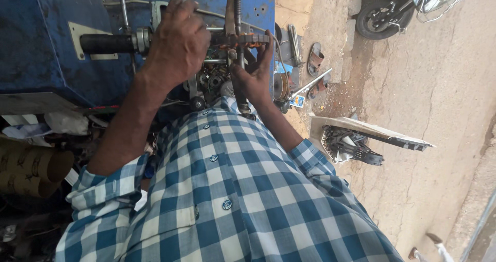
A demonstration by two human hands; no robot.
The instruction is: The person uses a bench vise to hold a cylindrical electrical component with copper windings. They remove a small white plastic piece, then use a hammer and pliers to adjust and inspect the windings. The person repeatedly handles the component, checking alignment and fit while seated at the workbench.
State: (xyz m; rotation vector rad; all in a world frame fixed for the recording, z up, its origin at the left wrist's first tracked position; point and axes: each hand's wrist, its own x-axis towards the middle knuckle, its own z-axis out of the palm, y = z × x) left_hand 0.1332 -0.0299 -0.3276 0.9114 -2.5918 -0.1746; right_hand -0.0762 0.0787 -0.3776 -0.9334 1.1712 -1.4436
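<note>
A blue machine (pixel 46 40) fills the upper left of the view, and everything here is placed against it. From its front face a black-gripped handle (pixel 106 43) sticks out sideways, ending in a metal collar just beside the left hand (pixel 178 42). That hand lies over the machine's exposed mechanism with its fingers curled down around a metal part; what exactly sits under the palm is hidden, so the grip reads as closed on the machine's metalwork, touching it. The black grip itself is bare, just to the outer side of the knuckles.

On the machine's other edge stands an upright threaded rod (pixel 237 14), and across it runs a small copper-wound part (pixel 248 39). The right hand (pixel 256 73) is below that rod, fingers spread fairly wide, the index finger raised to touch the end of the copper-wound part while the thumb and palm rest against the dark vertical bar under the rod. It clasps nothing fully.

Both forearms come out of a blue-and-white checked shirt (pixel 227 189). Beyond the machine's right edge, on the concrete ground (pixel 423 86), lie sandals (pixel 315 60), a white broken panel (pixel 372 135) and the front wheel of a scooter (pixel 382 14). Cardboard tubes (pixel 31 171) sit below the machine's left corner.
</note>
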